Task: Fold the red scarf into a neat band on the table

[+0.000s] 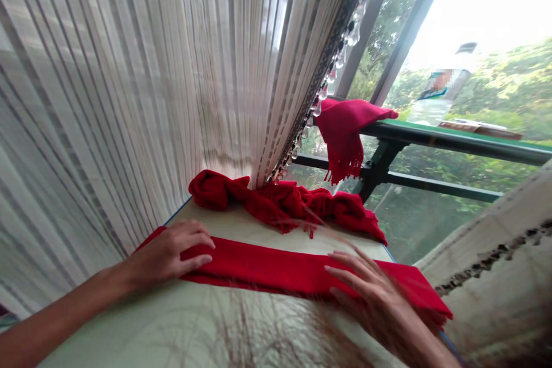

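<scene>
A red scarf (263, 267), folded into a long flat strip, lies across the pale tabletop (207, 313). My left hand (183, 247) rests on its left part with the fingers stretched out and slightly bent. Toward the right end, my right hand (366, 284) lies over the strip, fingers spread, a little blurred. Neither hand grips the cloth. Behind the strip is a second red scarf (284, 204), crumpled in a loose heap along the table's far edge. Loose hair strands hang blurred in front of the table.
A striped sheer curtain (142, 80) with bead trim hangs along the left and back. Another red fringed scarf (347, 135) drapes over the dark rail (457, 146) by the window. On that ledge stands a plastic bottle (435, 106). A cream curtain (495, 299) hangs at right.
</scene>
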{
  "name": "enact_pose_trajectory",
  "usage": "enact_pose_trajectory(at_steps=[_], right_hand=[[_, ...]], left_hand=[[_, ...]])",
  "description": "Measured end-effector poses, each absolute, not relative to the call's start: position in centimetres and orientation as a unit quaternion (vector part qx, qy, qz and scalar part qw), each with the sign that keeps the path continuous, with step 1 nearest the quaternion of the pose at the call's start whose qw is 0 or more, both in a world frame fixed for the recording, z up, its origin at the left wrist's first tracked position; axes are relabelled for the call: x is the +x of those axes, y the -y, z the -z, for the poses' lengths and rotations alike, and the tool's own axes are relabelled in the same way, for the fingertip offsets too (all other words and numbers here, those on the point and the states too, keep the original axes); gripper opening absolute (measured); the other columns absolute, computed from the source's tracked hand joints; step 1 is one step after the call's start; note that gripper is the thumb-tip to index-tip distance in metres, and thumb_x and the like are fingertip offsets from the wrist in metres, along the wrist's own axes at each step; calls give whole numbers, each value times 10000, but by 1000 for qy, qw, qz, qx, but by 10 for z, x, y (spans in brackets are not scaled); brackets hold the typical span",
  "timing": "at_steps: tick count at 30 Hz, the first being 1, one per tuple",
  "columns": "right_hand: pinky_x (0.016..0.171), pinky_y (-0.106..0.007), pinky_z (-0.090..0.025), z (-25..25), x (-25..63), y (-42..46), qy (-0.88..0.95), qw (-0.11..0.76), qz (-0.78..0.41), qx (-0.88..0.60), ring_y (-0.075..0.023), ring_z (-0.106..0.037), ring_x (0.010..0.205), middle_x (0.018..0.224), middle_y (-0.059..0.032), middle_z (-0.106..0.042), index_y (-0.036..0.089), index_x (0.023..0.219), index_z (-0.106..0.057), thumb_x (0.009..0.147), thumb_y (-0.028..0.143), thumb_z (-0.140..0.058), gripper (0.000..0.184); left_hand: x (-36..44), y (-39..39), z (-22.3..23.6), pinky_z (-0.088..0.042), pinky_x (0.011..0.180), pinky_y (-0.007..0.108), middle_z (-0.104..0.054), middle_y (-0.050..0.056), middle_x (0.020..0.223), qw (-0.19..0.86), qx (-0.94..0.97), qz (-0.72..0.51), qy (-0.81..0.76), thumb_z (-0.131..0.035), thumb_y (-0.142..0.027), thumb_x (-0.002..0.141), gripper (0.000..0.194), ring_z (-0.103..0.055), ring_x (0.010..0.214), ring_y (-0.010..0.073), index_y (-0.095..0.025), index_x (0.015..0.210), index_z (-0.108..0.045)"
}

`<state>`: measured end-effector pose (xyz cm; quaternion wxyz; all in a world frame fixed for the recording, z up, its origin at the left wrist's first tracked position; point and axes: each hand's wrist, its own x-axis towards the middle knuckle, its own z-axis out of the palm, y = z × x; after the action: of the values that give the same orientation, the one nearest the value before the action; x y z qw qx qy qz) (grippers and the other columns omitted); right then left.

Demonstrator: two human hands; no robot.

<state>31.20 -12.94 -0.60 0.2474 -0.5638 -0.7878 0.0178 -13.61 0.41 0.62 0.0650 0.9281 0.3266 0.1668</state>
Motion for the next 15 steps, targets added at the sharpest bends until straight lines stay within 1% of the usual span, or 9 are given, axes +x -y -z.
enact_pose_trajectory(at_steps=[3,4,7,9,13,15], right_hand=[[1135,-616,-406,2,290,130,843,162,26,-512,-277,-632,1197,1272,-33,-683,371,1251,-642,927,336,-579,332],[1111,-615,-438,4,288,129,847,157,38,-507,-268,-652,1156,1240,-33,-693,354,1238,-642,933,299,-568,318],[1061,-556,-512,15,290,125,852,174,63,-489,-237,-684,1081,1176,-15,-715,336,1150,-665,950,212,-515,278],[1044,-498,-542,21,295,124,854,193,74,-478,-222,-696,1060,1154,-7,-728,336,1111,-677,960,191,-488,282],[1024,-433,-568,27,301,126,853,212,79,-471,-213,-709,1065,1172,-6,-738,348,1144,-683,963,203,-482,307],[997,-408,-586,32,303,127,841,250,87,-472,-211,-719,1049,1151,15,-751,376,1123,-704,946,232,-514,298]], left_hand=[[-140,17,0,-419,999,316,-629,37,1220,50,933,-167,-314,-627,-404,933,294,-565,1139,215,-291,1202,-663],[-143,21,3,-426,988,312,-631,35,1211,40,933,-173,-312,-632,-386,934,294,-567,1130,209,-293,1212,-656],[-149,25,11,-436,932,297,-663,22,1076,18,936,-190,-297,-599,-285,969,193,-588,1028,178,-286,1145,-677],[-151,26,14,-436,898,294,-670,19,998,7,939,-201,-278,-572,-216,982,169,-591,967,166,-271,1092,-688],[-150,33,13,-438,891,302,-669,34,1002,-25,939,-240,-245,-579,-127,959,189,-586,961,171,-233,1084,-672],[-150,36,11,-438,919,315,-673,41,1017,-38,941,-247,-226,-579,-101,946,197,-589,982,178,-218,1080,-663]])
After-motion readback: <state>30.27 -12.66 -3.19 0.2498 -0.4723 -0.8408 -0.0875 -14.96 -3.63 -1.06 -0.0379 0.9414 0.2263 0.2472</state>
